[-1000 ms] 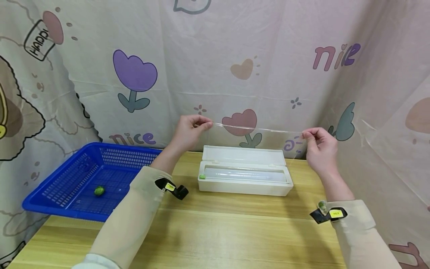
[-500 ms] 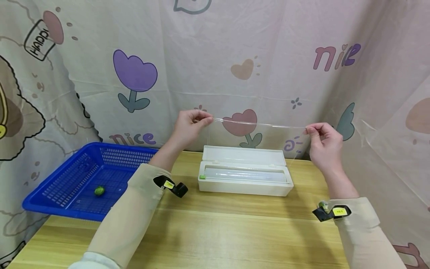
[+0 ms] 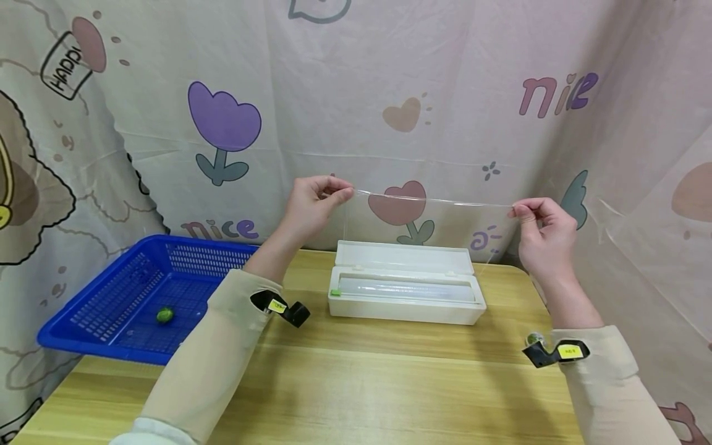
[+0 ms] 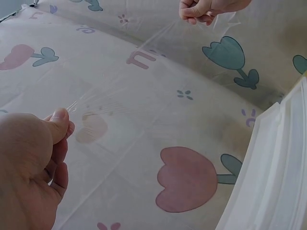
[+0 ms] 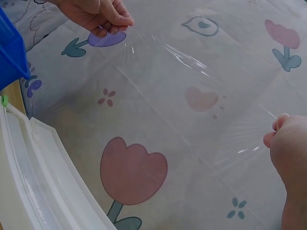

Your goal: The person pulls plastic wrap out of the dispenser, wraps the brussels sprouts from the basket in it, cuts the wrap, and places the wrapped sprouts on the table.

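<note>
Clear plastic wrap [image 3: 434, 199] is stretched between my two hands, its top edge taut and its sheet hanging toward the white dispenser box [image 3: 406, 310]. My left hand [image 3: 314, 204] pinches one corner between thumb and forefinger. At the other corner, my right hand [image 3: 547, 238] pinches the film the same way. Below them the box stands with its lid [image 3: 403, 256] tipped back and the roll of wrap [image 3: 408, 289] showing inside. In the right wrist view, creases in the film [image 5: 184, 58] fan out from both grips.
A blue plastic basket [image 3: 67, 330] stands at the table's left, holding a small green round item [image 3: 164, 315]. A green slider [image 3: 335, 292] sits on the box's left end. A patterned curtain [image 3: 334, 93] hangs close behind the wooden table [image 3: 389, 383].
Both hands have risen a little, drawing the wrap higher above the box. The right hand has also shifted to the right, so the stretched edge is slightly wider.
</note>
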`<action>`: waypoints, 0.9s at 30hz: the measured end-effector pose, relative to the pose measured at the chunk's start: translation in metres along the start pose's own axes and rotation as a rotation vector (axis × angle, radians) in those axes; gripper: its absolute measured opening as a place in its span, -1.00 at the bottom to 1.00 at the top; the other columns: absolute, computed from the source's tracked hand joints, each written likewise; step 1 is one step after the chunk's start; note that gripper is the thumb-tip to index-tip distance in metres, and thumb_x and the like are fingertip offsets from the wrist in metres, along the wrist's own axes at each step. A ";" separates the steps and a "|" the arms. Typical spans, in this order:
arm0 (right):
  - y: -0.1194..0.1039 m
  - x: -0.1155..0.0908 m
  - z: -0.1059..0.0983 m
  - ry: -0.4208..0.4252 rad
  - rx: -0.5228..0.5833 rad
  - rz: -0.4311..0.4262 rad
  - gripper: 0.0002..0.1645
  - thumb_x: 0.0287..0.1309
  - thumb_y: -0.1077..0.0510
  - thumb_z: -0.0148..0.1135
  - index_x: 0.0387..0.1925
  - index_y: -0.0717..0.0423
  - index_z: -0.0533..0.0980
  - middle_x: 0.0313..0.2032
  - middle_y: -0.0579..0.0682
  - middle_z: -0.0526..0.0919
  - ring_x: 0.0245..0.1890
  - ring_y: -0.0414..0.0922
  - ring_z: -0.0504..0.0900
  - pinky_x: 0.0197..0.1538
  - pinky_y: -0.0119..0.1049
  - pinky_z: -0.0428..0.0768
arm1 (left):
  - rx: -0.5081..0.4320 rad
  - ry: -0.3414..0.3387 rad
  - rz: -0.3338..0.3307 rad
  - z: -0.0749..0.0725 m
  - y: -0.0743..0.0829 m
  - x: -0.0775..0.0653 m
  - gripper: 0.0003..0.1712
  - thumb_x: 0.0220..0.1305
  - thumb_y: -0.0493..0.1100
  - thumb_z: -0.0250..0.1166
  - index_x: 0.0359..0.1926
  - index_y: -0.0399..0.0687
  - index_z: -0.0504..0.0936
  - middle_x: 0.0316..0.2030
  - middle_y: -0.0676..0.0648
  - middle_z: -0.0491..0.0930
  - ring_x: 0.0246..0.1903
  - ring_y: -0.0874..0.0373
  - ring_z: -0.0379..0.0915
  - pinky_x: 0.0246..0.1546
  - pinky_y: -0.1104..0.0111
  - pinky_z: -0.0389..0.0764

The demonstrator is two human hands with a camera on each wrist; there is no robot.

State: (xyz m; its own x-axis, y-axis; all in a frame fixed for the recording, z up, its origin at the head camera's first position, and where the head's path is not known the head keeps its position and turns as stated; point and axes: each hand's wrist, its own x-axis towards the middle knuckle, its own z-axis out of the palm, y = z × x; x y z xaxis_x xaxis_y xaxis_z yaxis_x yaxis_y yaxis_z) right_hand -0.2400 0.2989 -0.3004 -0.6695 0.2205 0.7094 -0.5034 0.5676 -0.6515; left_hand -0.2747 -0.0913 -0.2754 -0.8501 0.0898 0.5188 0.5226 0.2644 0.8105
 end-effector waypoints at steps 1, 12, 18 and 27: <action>0.000 0.000 0.000 -0.001 -0.003 -0.005 -0.79 0.51 0.27 0.22 -0.11 0.42 0.62 -0.31 -0.26 0.65 -0.28 -0.29 0.56 -0.16 -0.47 0.42 | -0.001 -0.001 0.000 0.000 0.001 -0.001 -0.84 0.41 -0.24 0.44 -0.14 -0.29 0.82 -0.29 -0.13 0.73 -0.30 0.11 0.54 -0.33 0.39 0.48; -0.002 -0.010 -0.013 0.006 0.024 -0.100 -0.86 0.46 0.39 0.24 -0.21 0.47 0.63 -0.35 -0.34 0.66 -0.31 -0.30 0.55 -0.18 -0.47 0.40 | 0.006 -0.020 0.010 -0.003 0.010 -0.027 -0.85 0.44 -0.19 0.43 -0.12 -0.20 0.82 -0.23 -0.07 0.73 -0.24 0.04 0.53 -0.27 0.36 0.54; -0.010 -0.023 -0.021 0.000 0.029 -0.111 -0.90 0.41 0.45 0.25 -0.24 0.49 0.62 -0.38 -0.29 0.67 -0.34 -0.26 0.52 -0.25 -0.46 0.35 | 0.015 -0.032 0.007 -0.005 0.017 -0.050 -0.85 0.46 -0.17 0.41 -0.12 -0.16 0.83 -0.25 -0.02 0.75 -0.30 0.03 0.52 -0.33 0.37 0.51; -0.013 -0.040 -0.032 -0.024 0.090 -0.221 -0.93 0.28 0.62 0.25 -0.33 0.55 0.60 -0.38 -0.36 0.68 -0.33 -0.36 0.57 -0.17 -0.52 0.43 | 0.021 -0.060 -0.020 -0.007 0.022 -0.084 -0.88 0.46 -0.20 0.41 -0.14 -0.14 0.84 -0.28 -0.04 0.76 -0.34 0.01 0.53 -0.39 0.39 0.51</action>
State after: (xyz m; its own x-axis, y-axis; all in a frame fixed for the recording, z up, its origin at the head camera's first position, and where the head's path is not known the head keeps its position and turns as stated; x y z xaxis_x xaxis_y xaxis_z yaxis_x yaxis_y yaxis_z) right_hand -0.1891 0.3080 -0.3119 -0.5498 0.0786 0.8316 -0.6852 0.5269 -0.5028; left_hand -0.1917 -0.0998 -0.2993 -0.8628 0.1415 0.4853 0.5050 0.2865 0.8142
